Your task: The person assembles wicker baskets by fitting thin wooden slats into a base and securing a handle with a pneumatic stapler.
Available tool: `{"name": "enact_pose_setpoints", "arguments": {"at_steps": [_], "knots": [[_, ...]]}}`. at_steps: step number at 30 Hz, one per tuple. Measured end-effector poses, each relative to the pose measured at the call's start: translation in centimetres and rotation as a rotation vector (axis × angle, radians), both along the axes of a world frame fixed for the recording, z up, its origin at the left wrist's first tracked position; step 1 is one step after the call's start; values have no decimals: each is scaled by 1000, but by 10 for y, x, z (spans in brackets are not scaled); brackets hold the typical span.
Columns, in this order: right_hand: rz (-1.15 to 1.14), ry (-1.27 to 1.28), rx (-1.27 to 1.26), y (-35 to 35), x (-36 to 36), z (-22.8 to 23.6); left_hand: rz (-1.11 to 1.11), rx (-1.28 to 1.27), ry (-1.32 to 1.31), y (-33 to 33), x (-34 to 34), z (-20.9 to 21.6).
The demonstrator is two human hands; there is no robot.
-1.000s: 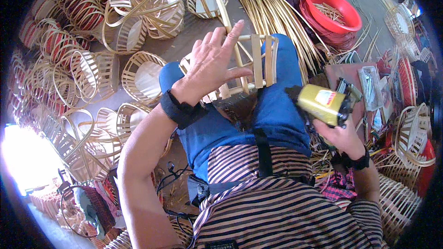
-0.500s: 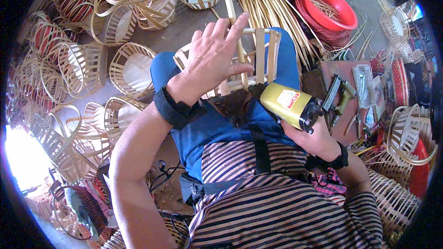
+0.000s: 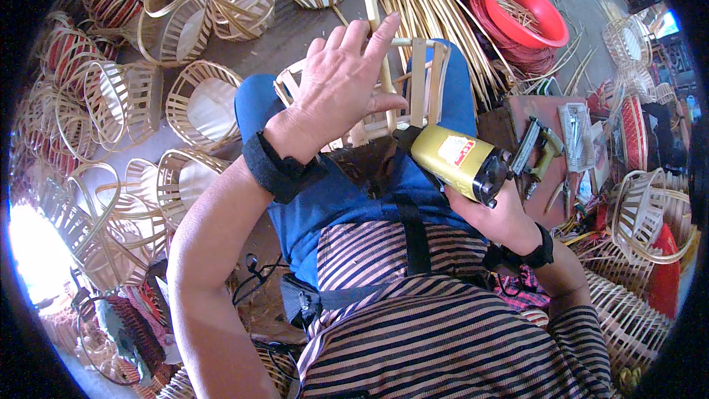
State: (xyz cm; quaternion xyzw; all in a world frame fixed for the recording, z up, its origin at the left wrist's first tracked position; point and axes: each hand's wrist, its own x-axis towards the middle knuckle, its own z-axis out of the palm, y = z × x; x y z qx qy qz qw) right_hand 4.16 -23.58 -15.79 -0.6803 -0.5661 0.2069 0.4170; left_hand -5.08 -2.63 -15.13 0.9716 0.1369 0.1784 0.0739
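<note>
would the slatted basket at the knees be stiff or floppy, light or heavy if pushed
The slatted basket is probably light for its size, since wide gaps separate its thin slats. Those slats look fairly straight, so it likely holds its shape with slight give. It may resist tipping with the left hand placed over it.

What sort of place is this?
Probably a basket-making workshop: pale slatted baskets crowd the left side, a bundle of long, thin strips lies beyond the right knee, and the right hand grips a yellow-and-black tool, perhaps a nailer or stapler.
</note>
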Motion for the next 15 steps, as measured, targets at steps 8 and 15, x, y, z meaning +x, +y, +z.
{"name": "enact_pose_setpoints", "arguments": {"at_steps": [8, 15], "knots": [[50, 50, -67, 6, -6, 2, -20, 40, -127, 10, -1, -8], [-39, -12, 41, -7, 7, 19, -28, -116, -267, 15, -9, 5]]}}
